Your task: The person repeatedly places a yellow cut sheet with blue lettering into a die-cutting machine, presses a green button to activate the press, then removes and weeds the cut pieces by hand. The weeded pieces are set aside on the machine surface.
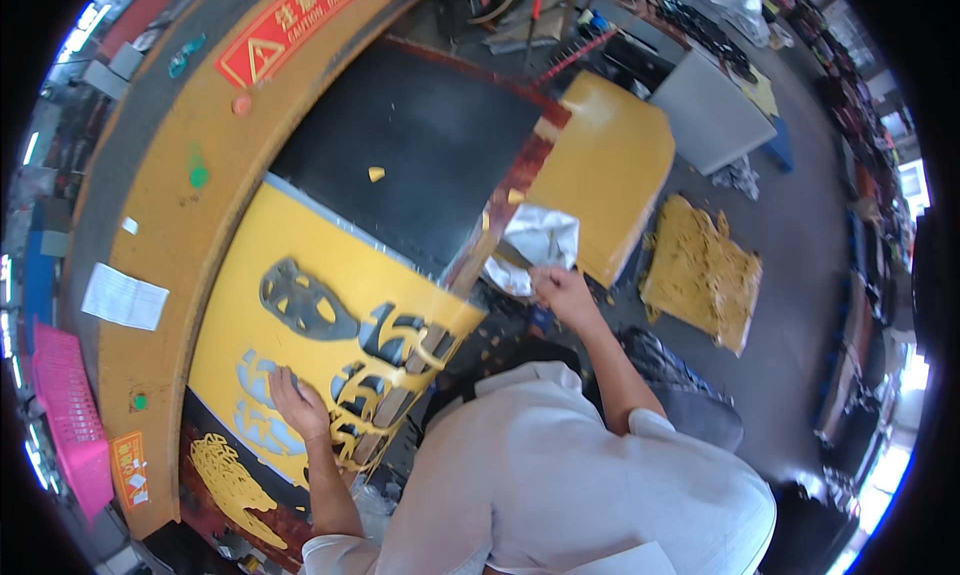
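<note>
A white paper and a red warning sign lie on the orange-brown beam. Beside it is 1 pink basket; a pale grey box stands at upper right.

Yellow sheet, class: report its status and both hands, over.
Left hand at yellow sheet. Right hand at white bag. Sheet holed along edge nearest person. Dark openwork piece on sheet.

The die lies on the sheet, paper to its left, bag to its right
</note>
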Motion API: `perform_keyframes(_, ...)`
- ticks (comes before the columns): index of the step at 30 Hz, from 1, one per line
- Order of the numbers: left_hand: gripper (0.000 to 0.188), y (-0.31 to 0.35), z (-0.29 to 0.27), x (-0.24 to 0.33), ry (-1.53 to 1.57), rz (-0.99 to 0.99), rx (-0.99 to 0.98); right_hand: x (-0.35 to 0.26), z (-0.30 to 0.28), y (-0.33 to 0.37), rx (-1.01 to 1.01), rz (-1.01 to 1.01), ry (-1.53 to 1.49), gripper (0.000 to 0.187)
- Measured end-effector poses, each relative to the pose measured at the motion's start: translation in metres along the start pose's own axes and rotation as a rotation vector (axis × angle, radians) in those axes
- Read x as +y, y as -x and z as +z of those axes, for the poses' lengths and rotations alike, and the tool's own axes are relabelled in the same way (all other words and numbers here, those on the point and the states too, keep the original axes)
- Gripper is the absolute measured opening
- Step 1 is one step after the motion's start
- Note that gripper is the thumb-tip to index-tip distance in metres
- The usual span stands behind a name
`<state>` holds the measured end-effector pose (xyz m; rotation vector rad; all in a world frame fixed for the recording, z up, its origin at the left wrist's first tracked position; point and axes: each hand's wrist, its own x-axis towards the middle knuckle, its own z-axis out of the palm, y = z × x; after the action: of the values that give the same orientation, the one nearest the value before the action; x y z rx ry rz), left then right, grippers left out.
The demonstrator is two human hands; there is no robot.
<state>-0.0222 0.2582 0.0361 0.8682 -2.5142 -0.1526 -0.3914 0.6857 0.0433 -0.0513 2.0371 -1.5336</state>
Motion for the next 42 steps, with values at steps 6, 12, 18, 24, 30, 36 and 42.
perform_keyframes(6,0.042,-0.019,-0.023,0.034,-0.248,-0.113,-0.03,0.007,-0.106,-0.049,-0.059,-0.115,0.15,0.026)
perform_keyframes(12,0.041,-0.119,0.018,0.195,0.145,-0.071,0.068,-0.02,-0.171,-0.116,-0.039,0.036,-0.105,0.028)
perform_keyframes(18,0.033,-0.282,0.162,0.364,0.495,0.156,-0.072,-0.096,-0.165,-0.197,-0.069,-0.098,-0.108,0.028)
perform_keyframes(24,0.037,-0.429,0.296,0.399,0.397,0.496,-0.115,-0.19,-0.15,-0.274,0.053,-0.131,-0.112,0.026)
perform_keyframes(30,0.04,-0.481,0.356,0.385,0.314,0.565,-0.131,-0.261,-0.143,-0.397,0.041,-0.21,-0.135,0.026)
perform_keyframes(36,0.042,-0.486,0.352,0.387,0.267,0.552,-0.191,-0.33,-0.12,-0.57,0.041,-0.421,-0.254,0.03)
perform_keyframes(42,0.044,-0.495,0.344,0.399,0.227,0.58,-0.251,-0.39,-0.089,-0.704,0.198,-0.656,-0.54,0.029)
